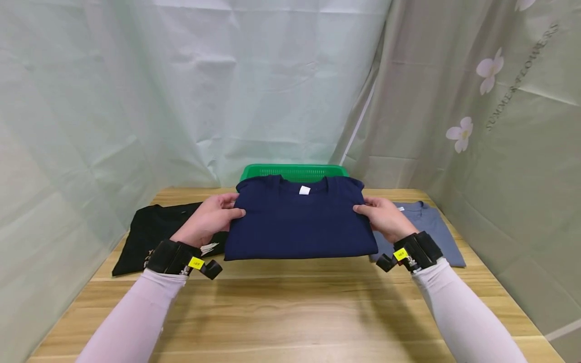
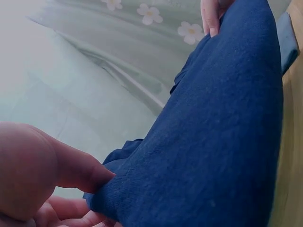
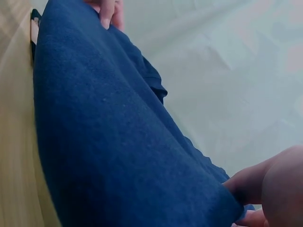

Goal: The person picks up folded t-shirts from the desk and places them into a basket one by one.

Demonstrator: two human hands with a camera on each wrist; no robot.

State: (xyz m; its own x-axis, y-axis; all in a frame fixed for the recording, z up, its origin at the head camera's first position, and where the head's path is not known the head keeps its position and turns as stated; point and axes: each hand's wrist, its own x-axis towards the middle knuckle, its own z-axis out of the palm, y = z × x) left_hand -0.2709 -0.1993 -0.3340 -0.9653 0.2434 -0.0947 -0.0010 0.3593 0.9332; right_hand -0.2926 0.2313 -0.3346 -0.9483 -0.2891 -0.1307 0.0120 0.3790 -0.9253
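Observation:
A folded navy T-shirt (image 1: pixel 299 224) with a white neck label hangs between both hands, its collar toward the back. My left hand (image 1: pixel 212 217) pinches its left edge, thumb on top and fingers beneath. On the opposite edge my right hand (image 1: pixel 385 216) grips the cloth the same way. In the left wrist view the thumb presses on a corner of the navy T-shirt (image 2: pixel 203 127). The right wrist view shows the navy T-shirt (image 3: pixel 113 123) stretched across from one hand to the other.
Behind the shirt stands a green plastic basket (image 1: pixel 295 171), partly hidden. A black T-shirt (image 1: pixel 154 227) with a light print lies at the left, a grey-blue T-shirt (image 1: pixel 436 232) at the right. Curtains surround the wooden table (image 1: pixel 290 312).

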